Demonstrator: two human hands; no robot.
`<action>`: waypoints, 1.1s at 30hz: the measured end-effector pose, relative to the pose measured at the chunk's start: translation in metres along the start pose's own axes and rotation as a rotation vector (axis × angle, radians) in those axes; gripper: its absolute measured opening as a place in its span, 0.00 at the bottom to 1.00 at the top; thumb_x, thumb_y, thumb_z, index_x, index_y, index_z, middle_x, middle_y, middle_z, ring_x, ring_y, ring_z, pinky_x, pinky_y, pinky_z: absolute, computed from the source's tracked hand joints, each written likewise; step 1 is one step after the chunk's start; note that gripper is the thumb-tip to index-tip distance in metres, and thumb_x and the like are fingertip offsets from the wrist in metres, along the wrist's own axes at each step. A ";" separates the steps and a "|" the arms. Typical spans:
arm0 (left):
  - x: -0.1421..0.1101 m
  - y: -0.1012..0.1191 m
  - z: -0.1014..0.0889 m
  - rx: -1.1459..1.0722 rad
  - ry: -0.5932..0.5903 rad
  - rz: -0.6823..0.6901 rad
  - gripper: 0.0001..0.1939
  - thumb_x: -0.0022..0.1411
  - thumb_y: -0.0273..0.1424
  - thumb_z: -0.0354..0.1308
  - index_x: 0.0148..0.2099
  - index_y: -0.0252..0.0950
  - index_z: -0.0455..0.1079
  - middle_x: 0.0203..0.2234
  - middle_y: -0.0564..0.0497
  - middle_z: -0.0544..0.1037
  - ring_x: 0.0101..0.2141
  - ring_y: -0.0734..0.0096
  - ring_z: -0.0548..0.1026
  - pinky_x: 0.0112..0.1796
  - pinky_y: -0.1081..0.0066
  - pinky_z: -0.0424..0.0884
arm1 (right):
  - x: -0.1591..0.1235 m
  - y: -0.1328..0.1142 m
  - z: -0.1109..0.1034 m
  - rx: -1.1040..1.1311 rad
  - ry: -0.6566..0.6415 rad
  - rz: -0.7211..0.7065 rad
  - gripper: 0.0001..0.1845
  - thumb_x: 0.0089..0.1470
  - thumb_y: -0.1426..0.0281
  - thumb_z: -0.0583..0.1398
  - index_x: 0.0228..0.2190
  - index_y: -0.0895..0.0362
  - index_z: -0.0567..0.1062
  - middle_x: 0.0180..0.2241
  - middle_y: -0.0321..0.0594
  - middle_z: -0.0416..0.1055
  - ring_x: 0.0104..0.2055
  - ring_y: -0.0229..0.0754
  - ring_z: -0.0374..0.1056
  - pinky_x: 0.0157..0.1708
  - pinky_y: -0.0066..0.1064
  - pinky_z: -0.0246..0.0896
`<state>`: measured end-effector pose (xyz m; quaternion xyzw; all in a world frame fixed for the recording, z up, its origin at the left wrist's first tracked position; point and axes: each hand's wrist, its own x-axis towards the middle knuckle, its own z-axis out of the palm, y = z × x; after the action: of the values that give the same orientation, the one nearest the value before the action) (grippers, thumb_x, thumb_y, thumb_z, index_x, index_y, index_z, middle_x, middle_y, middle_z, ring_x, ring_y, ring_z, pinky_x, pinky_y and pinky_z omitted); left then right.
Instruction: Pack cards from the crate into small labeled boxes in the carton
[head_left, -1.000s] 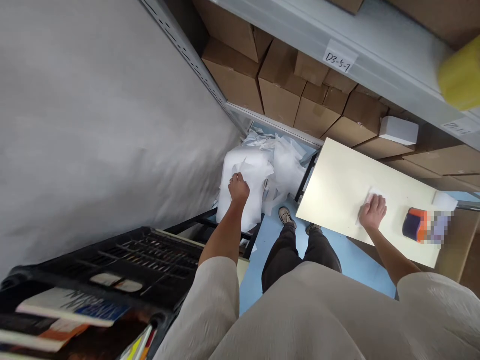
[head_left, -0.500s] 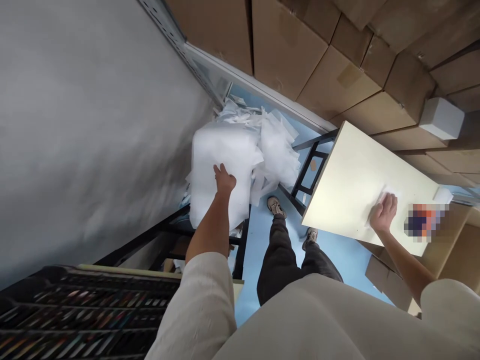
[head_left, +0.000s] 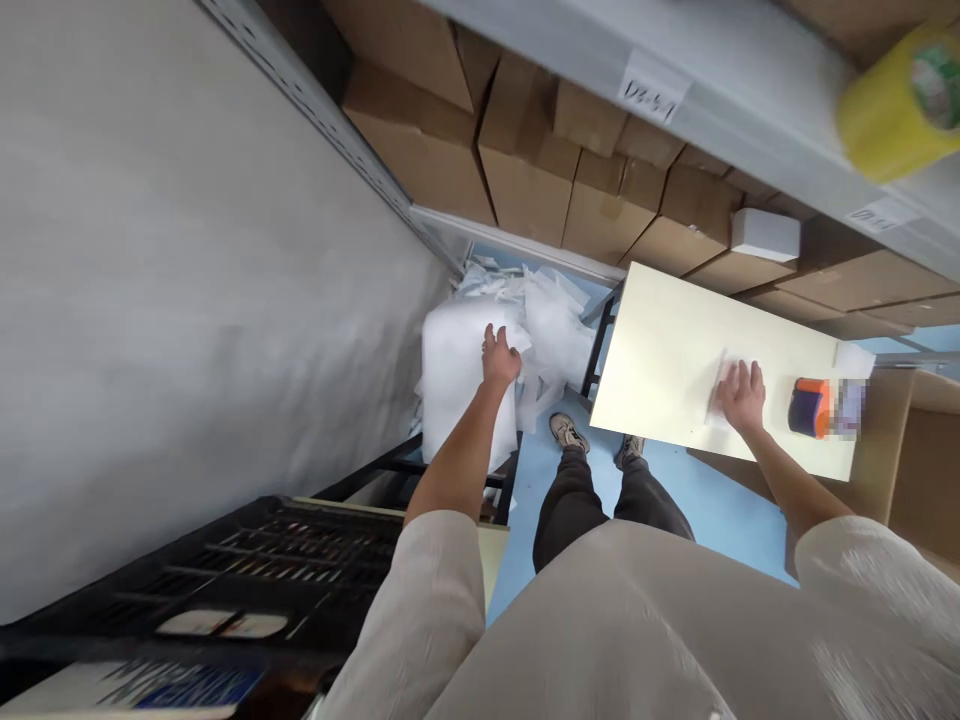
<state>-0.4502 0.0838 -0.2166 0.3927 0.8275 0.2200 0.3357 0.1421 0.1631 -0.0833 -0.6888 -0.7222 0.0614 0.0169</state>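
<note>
My left hand [head_left: 500, 357] is over a thick stack of white foam-like sheets [head_left: 457, 385], its fingers apart and nothing visible in them. Whether its fingertips touch the top sheet I cannot tell. Loose white sheets [head_left: 551, 310] lie crumpled behind and beside the stack. On the cream tabletop [head_left: 652, 360], my right hand [head_left: 742, 393] rests with fingers stretched out over a small flat whitish packet [head_left: 718, 395], which it partly hides. Right of that hand stands an orange and dark purple object [head_left: 810, 407].
Cardboard boxes [head_left: 525, 190] fill the shelf behind, with a white box [head_left: 765, 235] among them. A yellow tape roll [head_left: 896, 105] sits on the upper shelf. Black crates [head_left: 300, 560] stand at lower left, an open carton [head_left: 926, 470] at right, a grey wall [head_left: 187, 300] at left.
The view has shifted, bringing the upper shelf and tape roll into sight. My left hand is nearer the stack's right edge. My right hand's fingers are more spread over the packet.
</note>
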 end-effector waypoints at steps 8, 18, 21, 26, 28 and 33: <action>-0.029 0.128 -0.037 -0.055 0.040 0.268 0.35 0.64 0.25 0.61 0.72 0.36 0.66 0.76 0.33 0.60 0.75 0.39 0.61 0.74 0.41 0.59 | -0.013 0.018 -0.017 0.184 0.033 0.144 0.40 0.65 0.54 0.53 0.71 0.60 0.64 0.74 0.66 0.57 0.76 0.68 0.56 0.72 0.66 0.57; -0.114 0.278 0.056 -0.162 -0.202 0.551 0.29 0.67 0.23 0.57 0.69 0.38 0.69 0.72 0.38 0.67 0.75 0.51 0.62 0.75 0.50 0.59 | -0.029 0.031 -0.035 0.395 -0.007 0.199 0.35 0.62 0.60 0.55 0.67 0.59 0.70 0.71 0.61 0.63 0.74 0.61 0.59 0.74 0.58 0.57; -0.140 0.308 0.098 -0.158 -0.286 0.539 0.29 0.67 0.23 0.58 0.69 0.38 0.71 0.70 0.38 0.70 0.74 0.52 0.64 0.75 0.51 0.59 | -0.035 0.031 -0.033 0.497 -0.023 0.211 0.33 0.62 0.61 0.56 0.66 0.59 0.71 0.70 0.60 0.65 0.74 0.58 0.59 0.75 0.56 0.55; -0.166 0.334 0.162 -0.141 -0.412 0.401 0.28 0.67 0.23 0.59 0.68 0.37 0.71 0.68 0.37 0.72 0.69 0.53 0.71 0.72 0.55 0.64 | -0.038 0.032 -0.025 0.696 -0.056 0.227 0.31 0.59 0.64 0.58 0.63 0.57 0.74 0.67 0.57 0.68 0.73 0.59 0.61 0.76 0.57 0.54; -0.172 0.338 0.182 -0.120 -0.444 0.289 0.28 0.68 0.25 0.60 0.69 0.36 0.70 0.69 0.36 0.72 0.66 0.52 0.75 0.69 0.57 0.68 | -0.037 0.034 -0.021 0.744 -0.112 0.237 0.31 0.59 0.65 0.59 0.63 0.58 0.74 0.66 0.58 0.69 0.71 0.61 0.63 0.76 0.57 0.55; -0.177 0.339 0.214 -0.068 -0.427 0.082 0.33 0.67 0.27 0.62 0.72 0.34 0.64 0.68 0.34 0.73 0.64 0.53 0.76 0.64 0.59 0.71 | -0.034 0.037 -0.010 0.858 -0.255 0.292 0.33 0.61 0.65 0.58 0.65 0.60 0.73 0.66 0.59 0.70 0.62 0.60 0.72 0.70 0.57 0.65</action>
<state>-0.0415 0.1664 -0.0810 0.4522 0.7132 0.1730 0.5069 0.1815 0.1312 -0.0757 -0.7009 -0.5234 0.4402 0.2023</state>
